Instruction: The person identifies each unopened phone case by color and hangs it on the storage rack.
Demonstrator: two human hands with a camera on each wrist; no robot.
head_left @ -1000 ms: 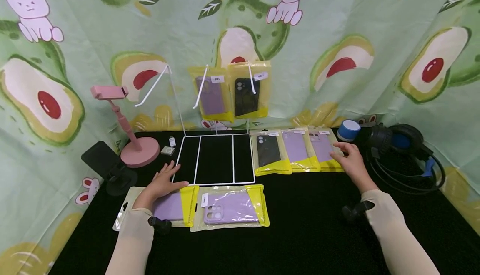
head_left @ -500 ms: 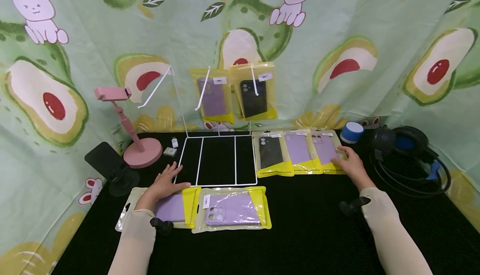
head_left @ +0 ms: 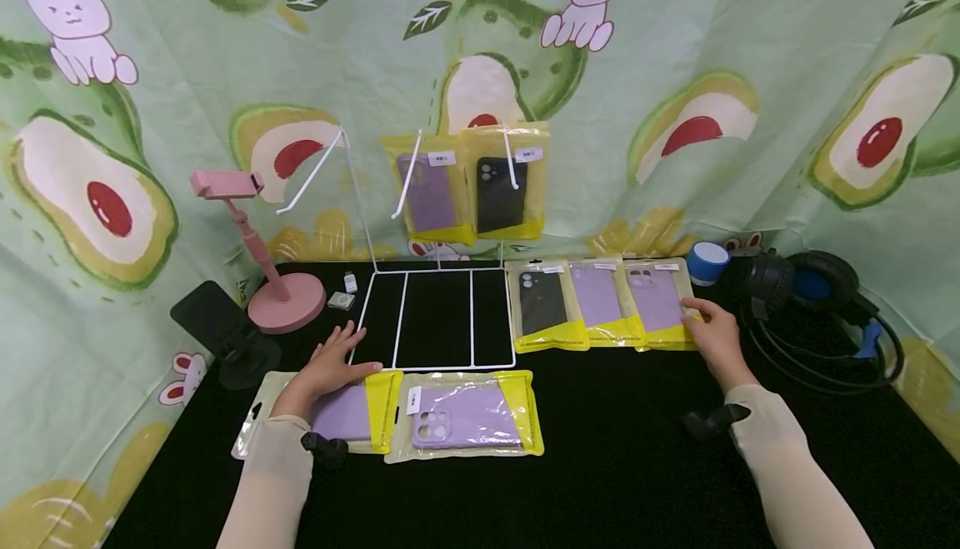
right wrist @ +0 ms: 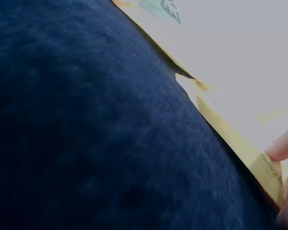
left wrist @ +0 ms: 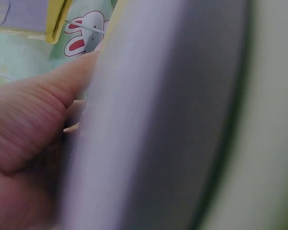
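Several bagged phone cases lie on the black tabletop, in clear bags with yellow ends. My left hand (head_left: 330, 366) rests with spread fingers on a bagged purple phone case (head_left: 342, 414) at the front left. Another bagged purple phone case (head_left: 468, 420) lies just right of it. At the right, my right hand (head_left: 716, 334) pinches the lower right edge of the rightmost bagged purple phone case (head_left: 654, 299); in the right wrist view a finger (right wrist: 280, 147) is on the bag's yellow end (right wrist: 230, 136). Beside that lie a second purple one (head_left: 596, 295) and a black one (head_left: 542, 303).
A white wire rack (head_left: 472, 316) stands in the middle, with purple (head_left: 429, 195) and black (head_left: 501, 195) bagged cases hanging from its hooks. At left are a pink stand (head_left: 288, 303) and a black phone stand (head_left: 217, 324). Headphones (head_left: 821, 282) and a blue jar (head_left: 707, 263) sit at right.
The rightmost bagged phone case has shifted slightly right and straightened under my right hand, whose fingers moved from its face to its edge. The hanging black one swings slightly. My left hand stays put.
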